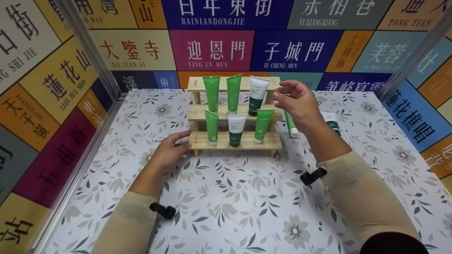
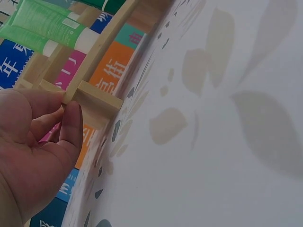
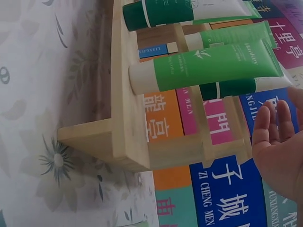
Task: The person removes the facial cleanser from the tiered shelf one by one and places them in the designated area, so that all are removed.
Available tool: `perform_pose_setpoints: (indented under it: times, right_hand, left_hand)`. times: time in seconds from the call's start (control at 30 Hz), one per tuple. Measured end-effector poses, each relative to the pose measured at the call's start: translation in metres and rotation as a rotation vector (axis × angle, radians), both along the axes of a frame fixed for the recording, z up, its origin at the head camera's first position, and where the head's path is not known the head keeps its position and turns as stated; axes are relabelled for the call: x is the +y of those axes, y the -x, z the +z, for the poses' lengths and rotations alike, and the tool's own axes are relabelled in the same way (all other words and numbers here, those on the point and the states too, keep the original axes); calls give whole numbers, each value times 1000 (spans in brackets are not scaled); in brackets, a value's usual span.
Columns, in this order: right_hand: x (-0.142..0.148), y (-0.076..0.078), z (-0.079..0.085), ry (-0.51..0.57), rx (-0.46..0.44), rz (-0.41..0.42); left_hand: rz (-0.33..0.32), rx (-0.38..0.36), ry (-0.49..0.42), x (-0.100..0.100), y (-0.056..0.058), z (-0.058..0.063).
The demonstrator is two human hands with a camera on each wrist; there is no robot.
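Note:
A three-tier wooden stand (image 1: 254, 146) holds two rows of tubes, caps down. On the middle tier are two green tubes and a white and dark green tube (image 1: 256, 95). The bottom tier has a green tube (image 1: 212, 126), another white and dark green tube (image 1: 236, 129) and a green tube (image 1: 262, 125). My left hand (image 1: 172, 150) pinches the left end of the bottom board, seen closely in the left wrist view. Beside the upper right of the stand, my right hand (image 1: 300, 104) hovers with fingers loosely bent, holding nothing, near the middle-tier white tube.
Partly behind my right hand and forearm, a green tube (image 1: 292, 127) and a white and dark green tube (image 1: 332, 123) are on the table right of the stand. A leaf-patterned cloth (image 1: 219, 197) covers the table. Lettered panels (image 1: 212, 49) wall the back and sides.

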State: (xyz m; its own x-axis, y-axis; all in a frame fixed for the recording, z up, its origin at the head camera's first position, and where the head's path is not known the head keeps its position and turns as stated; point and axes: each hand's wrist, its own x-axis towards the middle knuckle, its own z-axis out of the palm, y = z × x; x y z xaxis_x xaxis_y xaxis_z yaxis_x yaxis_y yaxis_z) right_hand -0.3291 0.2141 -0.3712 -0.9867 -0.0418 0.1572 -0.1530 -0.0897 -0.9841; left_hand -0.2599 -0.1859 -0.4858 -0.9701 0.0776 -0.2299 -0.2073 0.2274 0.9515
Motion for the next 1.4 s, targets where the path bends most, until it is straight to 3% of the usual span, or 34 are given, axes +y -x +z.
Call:
perform_pose_setpoints:
  times: [0.37, 0.77, 1.0, 1.4]
  right_hand:
    - [-16, 11, 9, -30, -28, 56]
    - [-23, 15, 7, -100, -40, 38]
    - [-10, 16, 4, -23, -11, -2]
    - [28, 9, 0, 57, 16, -72]
  left_hand:
    - [5, -12, -1, -1, -1, 1]
    - [7, -36, 3, 0, -1, 4]
    - [-2, 6, -28, 1, -3, 5]
    - [1, -2, -9, 1, -3, 4]
